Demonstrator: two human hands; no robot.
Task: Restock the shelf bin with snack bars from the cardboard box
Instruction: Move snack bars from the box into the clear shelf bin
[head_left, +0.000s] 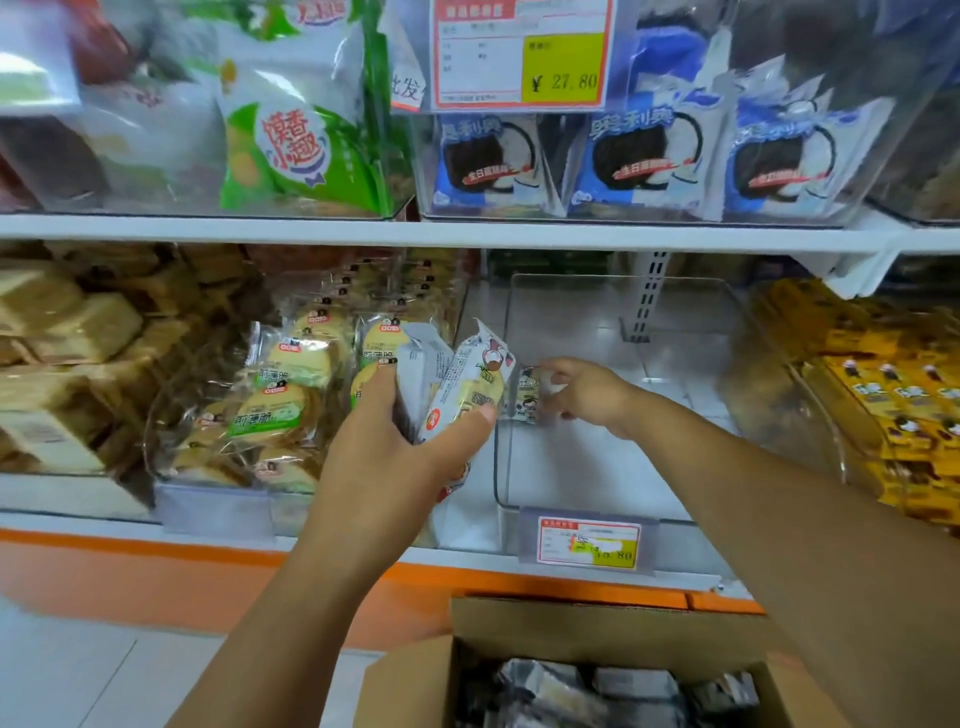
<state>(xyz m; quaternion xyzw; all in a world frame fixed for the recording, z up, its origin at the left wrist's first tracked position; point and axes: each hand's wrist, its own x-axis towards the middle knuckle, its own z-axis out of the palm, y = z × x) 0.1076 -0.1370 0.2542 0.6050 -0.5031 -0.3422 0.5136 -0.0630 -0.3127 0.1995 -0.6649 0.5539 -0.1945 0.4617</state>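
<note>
Just left of the left hand (395, 441) lie clear packs of round biscuits (280, 410) with green labels. Farther left are pale wafer blocks (67, 322), blurred. Well right of the right hand (587, 395), yellow packets (893, 395) sit packed in rows. Behind that hand stands a white slotted upright (647, 296). Below it, a red-framed price label (589, 540) with a yellow patch hangs on the shelf edge. Above both hands runs a white shelf board (311, 228). It carries a green snack bag (291, 150) above the left hand and blue-and-white cookie packets (623, 156) above the right. Between them hangs a price card (519, 52) reading ¥27.80. An orange strip (156, 551) runs below the left hand, above pale floor tiles (62, 665).
</note>
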